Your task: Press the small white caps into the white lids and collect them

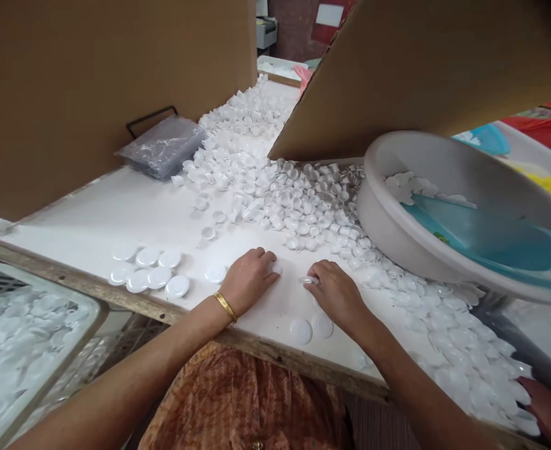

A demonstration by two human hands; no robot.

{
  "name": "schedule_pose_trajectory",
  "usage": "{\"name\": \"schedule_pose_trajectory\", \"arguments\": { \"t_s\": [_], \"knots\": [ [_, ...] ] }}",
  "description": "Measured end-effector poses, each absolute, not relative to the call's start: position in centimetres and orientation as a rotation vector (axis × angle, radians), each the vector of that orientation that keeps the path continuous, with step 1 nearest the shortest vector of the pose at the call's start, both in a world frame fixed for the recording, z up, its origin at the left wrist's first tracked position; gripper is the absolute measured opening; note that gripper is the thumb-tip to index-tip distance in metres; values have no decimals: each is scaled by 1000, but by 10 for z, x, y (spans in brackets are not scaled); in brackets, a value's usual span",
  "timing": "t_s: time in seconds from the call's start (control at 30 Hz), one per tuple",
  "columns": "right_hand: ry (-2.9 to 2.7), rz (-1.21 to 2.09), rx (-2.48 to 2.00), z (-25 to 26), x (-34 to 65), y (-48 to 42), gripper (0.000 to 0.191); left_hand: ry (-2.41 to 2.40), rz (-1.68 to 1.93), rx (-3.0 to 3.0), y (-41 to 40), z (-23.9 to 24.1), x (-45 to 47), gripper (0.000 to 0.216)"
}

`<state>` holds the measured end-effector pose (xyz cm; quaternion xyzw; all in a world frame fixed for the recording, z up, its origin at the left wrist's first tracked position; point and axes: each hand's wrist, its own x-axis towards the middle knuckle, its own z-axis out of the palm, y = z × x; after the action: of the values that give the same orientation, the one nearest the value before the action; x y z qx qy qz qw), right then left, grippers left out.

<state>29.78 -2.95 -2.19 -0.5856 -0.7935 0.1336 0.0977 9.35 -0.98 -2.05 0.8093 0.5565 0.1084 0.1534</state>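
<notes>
My left hand (248, 279), with a gold bangle at the wrist, rests knuckles-up on the white table (116, 212), its curled fingers on a small white cap (275, 267). My right hand (334, 292) lies beside it, fingers pinched on a small white plastic piece (308, 280). A heap of small white caps (279, 194) spreads just beyond both hands. Two flat white discs (310, 329) lie under my right wrist. A group of several white discs (148, 272) sits left of my left hand.
A tilted white basin (397, 237) with a blue scoop and some caps stands at the right, over a spread of discs (463, 350). Brown cardboard walls rise at left and back. A clear plastic bag (162, 147) lies at the back left. A tray of discs (17, 344) sits low left.
</notes>
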Motion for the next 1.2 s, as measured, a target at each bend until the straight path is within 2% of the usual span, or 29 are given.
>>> {"name": "schedule_pose_trajectory", "arguments": {
  "t_s": [0.1, 0.23, 0.43, 0.57, 0.8, 0.93, 1.2],
  "knots": [
    [-2248, 417, -1665, -21, 284, -27, 14, 1590, 338, 2268, -18, -21, 92, 25],
    [-2216, 265, -1350, -28, 261, -27, 30, 1609, 452, 2100, -20, -16, 89, 28],
    [-2322, -91, -1158, -44, 244, -25, 39, 1418, 662, 1349, -17, -5, 94, 25],
    [-2429, -112, -1116, -46, 249, -25, 42, 1290, 770, 993, -15, -7, 96, 30],
    [-2303, 107, -1227, -42, 258, -35, 39, 1368, 766, 962, -14, -18, 96, 15],
    [-2363, 49, -1148, -40, 263, -40, 26, 1465, 717, 1060, -13, -23, 99, 12],
    [-2492, -94, -1049, -50, 265, -39, 31, 1616, 566, 1349, -10, -20, 100, 10]
  ]
}}
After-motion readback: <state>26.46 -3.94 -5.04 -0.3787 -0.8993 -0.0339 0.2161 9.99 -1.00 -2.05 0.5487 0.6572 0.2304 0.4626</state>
